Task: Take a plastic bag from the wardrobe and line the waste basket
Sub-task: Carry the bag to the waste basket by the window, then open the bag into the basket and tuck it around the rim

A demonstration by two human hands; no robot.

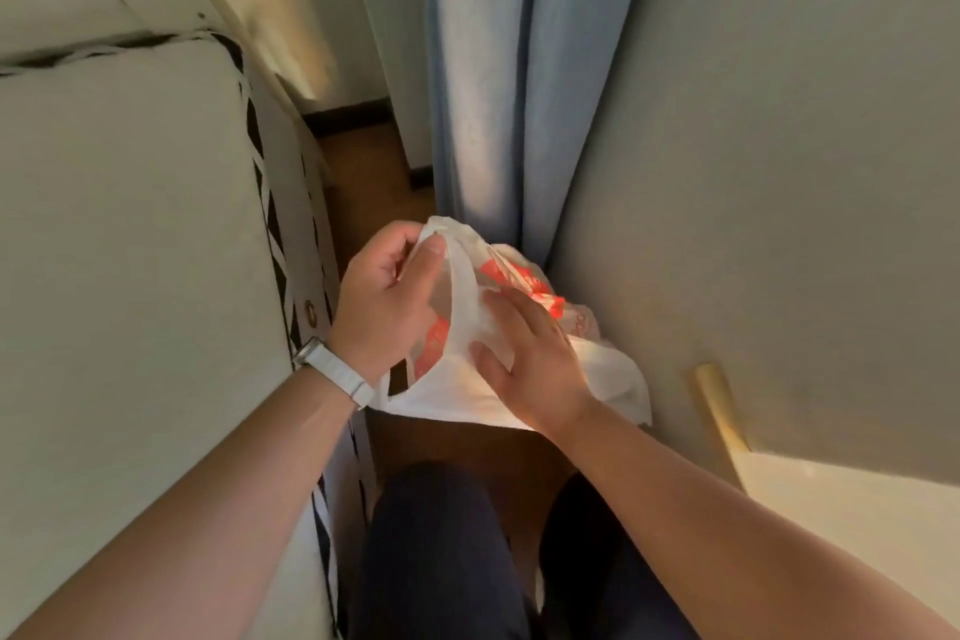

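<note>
Plastic bag: left hand fingers pinch far rim; right hand fingers flat atop, seemingly spreading it.

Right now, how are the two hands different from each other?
The left hand pinches the top edge of the plastic bag with curled fingers; the right hand lies flatter on the bag, fingers spread. The left wrist wears a white watch; the right wrist is bare. Both touch the same bag.
</note>
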